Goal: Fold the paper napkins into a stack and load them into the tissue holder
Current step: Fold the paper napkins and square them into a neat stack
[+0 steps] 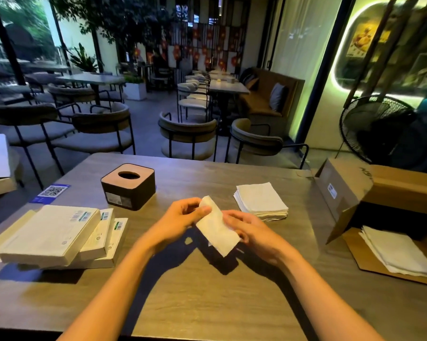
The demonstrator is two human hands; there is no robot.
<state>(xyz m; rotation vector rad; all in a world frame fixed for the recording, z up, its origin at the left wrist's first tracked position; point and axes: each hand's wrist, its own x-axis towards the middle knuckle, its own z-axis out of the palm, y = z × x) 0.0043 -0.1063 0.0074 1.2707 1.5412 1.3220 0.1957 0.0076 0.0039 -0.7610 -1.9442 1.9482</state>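
Nearest to us, above the brown wood-grain bench [207,303], we hold one white paper napkin [217,227] in the air between both hands. Our left hand [183,215] has its grip clamped on the napkin's upper end, thumb over the top; our right hand [249,230] has its grip curled round the lower right edge. The napkin looks half folded into a long strip, so we judge the step in hand to be the fold itself. To do it well we should bring the edges square, press the crease flat with the thumbs, and match the size of the squares already made.

Just beyond the napkin, to its right, sits the stack of folded white napkins [260,201]. Beyond the napkin to its left stands the dark square tissue holder with an oval opening [128,189], not yet loaded. Well right of the napkin, loose unfolded napkins [399,252] lie on an open brown cardboard box [389,185].
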